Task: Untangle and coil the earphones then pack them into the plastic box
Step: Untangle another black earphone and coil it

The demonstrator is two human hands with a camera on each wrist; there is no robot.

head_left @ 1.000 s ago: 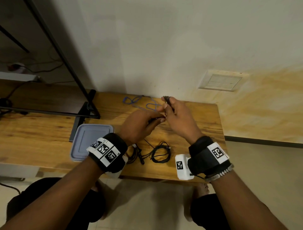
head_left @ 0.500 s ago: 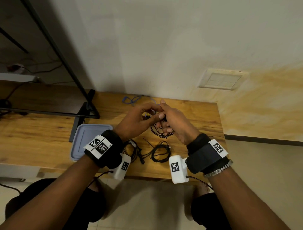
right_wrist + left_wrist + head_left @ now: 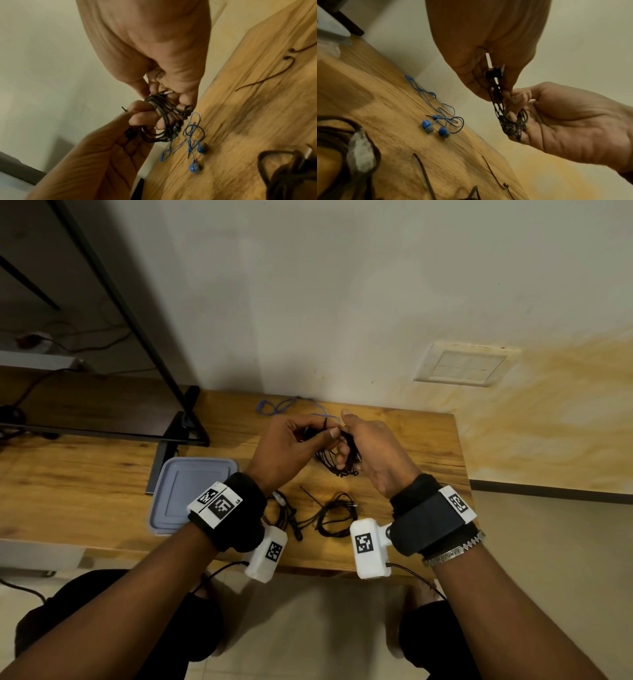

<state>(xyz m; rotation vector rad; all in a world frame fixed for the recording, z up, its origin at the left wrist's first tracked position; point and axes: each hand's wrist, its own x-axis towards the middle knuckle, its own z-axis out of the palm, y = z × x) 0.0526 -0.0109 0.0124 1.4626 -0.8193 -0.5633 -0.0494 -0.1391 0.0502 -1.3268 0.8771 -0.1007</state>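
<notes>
A black earphone cable (image 3: 339, 462) wound into loops hangs between my two hands above the wooden table (image 3: 424, 440). My left hand (image 3: 294, 446) pinches the top of the bundle near the plug (image 3: 494, 71) with thumb and fingertips. My right hand (image 3: 373, 453) has its fingers curled through the loops (image 3: 510, 119), palm towards the left wrist camera. The right wrist view shows the same black coil (image 3: 164, 121) gripped by both hands. The grey-blue plastic box (image 3: 191, 491) lies left of my left wrist with its lid on.
Blue earphones (image 3: 436, 121) lie loose at the table's back edge by the wall. More black cables (image 3: 337, 515) and a bundle with a white piece (image 3: 282, 508) lie near the front edge. A black stand foot (image 3: 181, 433) sits behind the box.
Both hands have come down from near the wall edge towards the table's middle. The black cable, earlier pinched high, now hangs as a looped bundle round my right fingers.
</notes>
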